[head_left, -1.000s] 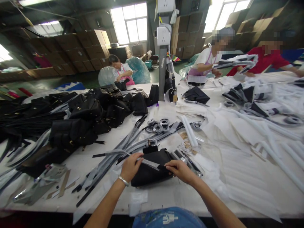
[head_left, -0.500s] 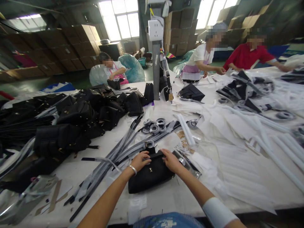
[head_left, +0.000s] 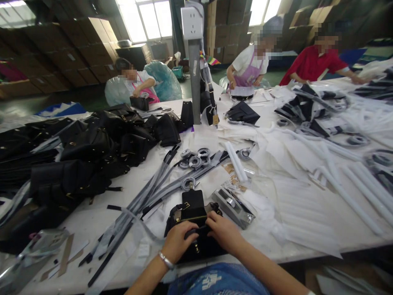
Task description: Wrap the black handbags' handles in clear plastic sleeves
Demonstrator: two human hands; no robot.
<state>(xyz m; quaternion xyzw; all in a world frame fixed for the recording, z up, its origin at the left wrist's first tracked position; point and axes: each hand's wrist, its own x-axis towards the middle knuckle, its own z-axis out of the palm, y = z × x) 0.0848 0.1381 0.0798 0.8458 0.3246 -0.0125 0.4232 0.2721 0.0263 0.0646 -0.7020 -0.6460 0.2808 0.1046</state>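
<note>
A small black handbag (head_left: 204, 248) rests on the table close to my body. Its flap (head_left: 193, 205) is folded back, away from me, showing a gold zip line and a buckle at the left. My left hand (head_left: 178, 242) grips the near top edge, thumb and fingers bent over it. On the same edge, to the right, my right hand (head_left: 223, 230) has its fingers curled over the rim. A gold clasp shows on the front between the hands. Just beyond my right hand lies a grey metal tool (head_left: 235, 207), perhaps a tape dispenser.
Wrapped straps (head_left: 144, 194) run diagonally at the left, with coiled straps (head_left: 195, 161) behind. Black bags (head_left: 89, 143) pile up far left. White foam sheets (head_left: 310, 209) and tubes cover the right. A post (head_left: 195, 82) stands mid-table; three people work across it.
The handbag and both hands have come nearer my body. Its flap, earlier under my fingers, is now folded back. The view has tilted down. Across the table, the person in white has drawn their arms in.
</note>
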